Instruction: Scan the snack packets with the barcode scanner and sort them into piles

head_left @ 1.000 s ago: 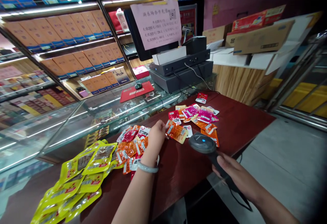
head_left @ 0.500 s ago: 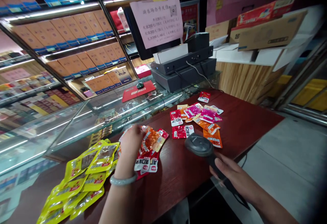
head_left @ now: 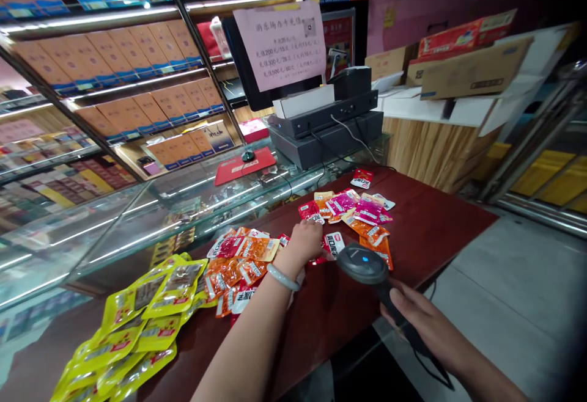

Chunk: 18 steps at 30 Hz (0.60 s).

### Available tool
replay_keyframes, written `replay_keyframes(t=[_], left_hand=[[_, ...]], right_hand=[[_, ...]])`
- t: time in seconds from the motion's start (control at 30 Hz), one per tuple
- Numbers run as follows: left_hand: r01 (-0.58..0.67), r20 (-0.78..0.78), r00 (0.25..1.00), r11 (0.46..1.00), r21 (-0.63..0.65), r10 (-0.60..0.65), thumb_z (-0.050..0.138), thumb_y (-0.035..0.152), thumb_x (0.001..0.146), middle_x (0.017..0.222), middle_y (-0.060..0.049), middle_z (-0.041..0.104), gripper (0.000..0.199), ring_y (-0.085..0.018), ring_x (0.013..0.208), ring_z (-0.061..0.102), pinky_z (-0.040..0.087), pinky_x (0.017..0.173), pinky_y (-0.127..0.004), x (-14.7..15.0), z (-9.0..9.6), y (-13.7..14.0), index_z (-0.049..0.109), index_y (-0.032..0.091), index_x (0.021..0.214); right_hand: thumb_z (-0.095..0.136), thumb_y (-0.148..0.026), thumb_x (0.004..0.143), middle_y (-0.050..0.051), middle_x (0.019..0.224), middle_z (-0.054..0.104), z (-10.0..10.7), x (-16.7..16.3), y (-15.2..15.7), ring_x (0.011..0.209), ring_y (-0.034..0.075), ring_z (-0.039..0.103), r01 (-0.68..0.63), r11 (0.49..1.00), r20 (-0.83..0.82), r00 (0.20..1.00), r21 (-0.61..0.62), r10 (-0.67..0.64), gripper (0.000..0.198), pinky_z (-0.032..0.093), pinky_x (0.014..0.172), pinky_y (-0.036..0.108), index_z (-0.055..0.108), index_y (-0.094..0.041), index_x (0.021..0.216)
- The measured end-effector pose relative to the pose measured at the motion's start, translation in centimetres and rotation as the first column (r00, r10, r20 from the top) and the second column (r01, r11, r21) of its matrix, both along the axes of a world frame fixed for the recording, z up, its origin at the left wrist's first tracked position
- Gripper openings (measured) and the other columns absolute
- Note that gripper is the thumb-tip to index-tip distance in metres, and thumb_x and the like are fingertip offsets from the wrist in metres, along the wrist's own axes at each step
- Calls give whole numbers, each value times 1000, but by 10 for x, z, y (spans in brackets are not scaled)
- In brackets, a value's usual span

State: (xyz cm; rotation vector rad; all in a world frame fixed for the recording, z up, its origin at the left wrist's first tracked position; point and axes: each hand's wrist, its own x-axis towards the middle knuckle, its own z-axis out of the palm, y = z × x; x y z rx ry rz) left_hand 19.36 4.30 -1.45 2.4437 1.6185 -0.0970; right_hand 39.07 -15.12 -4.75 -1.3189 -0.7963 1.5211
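Note:
My right hand (head_left: 413, 313) is wrapped round the handle of a black barcode scanner (head_left: 362, 263). A small blue light glows on the scanner's head. My left hand (head_left: 305, 240), with a pale bangle at the wrist, has its fingers curled down on a red and white snack packet (head_left: 334, 244), in front of the scanner head; the fingertips are partly hidden. Behind that lies a group of red, orange and magenta snack packets (head_left: 369, 209). Left of my forearm is a heap of orange and red snack packets (head_left: 254, 248), beside overlapping yellow pouches (head_left: 158, 289).
The packets lie on a dark red tabletop (head_left: 440, 206). A glass display counter (head_left: 151, 206) adjoins it, with a red mouse pad (head_left: 229, 167) and a cash drawer (head_left: 321, 139). Cardboard boxes (head_left: 472, 72) stand at the back right; boxed goods (head_left: 110, 54) fill the shelves.
My left hand has moved right, from the left heap to the red and white packet near the scanner. A blue light has come on on the scanner, which stays in my right hand.

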Motion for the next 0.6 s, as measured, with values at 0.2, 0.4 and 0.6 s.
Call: replay_keyframes(t=[0.2, 0.4, 0.6], left_hand=[[-229, 413, 875, 968, -104, 251, 65, 40, 84, 98, -6, 71, 31, -19, 87, 65, 47, 75, -27, -26, -2, -1, 58, 19, 105], [-287, 577, 758, 950, -124, 304, 59, 39, 89, 94, -4, 70, 22, -16, 82, 64, 46, 71, -24, -41, -3, -8, 56, 19, 97], [-345, 486, 803, 934, -93, 345, 55, 37, 91, 93, -6, 70, 19, -16, 79, 63, 43, 67, -24, -45, 5, -18, 57, 19, 97]], right_hand=[[66, -76, 71, -2, 60, 57, 1, -3, 2, 52, 14, 50, -31, 1000, 20, 999, 1, 31, 76, 37, 50, 25, 67, -18, 121], [65, -75, 73, -3, 60, 56, 12, -13, 10, 53, 12, 48, -190, 981, 5, 982, 30, 190, 74, 36, 50, 22, 67, -18, 120], [66, -74, 73, -1, 64, 59, 25, -23, 18, 56, 14, 55, -303, 952, -6, 953, 52, 304, 72, 41, 50, 22, 68, -20, 120]])
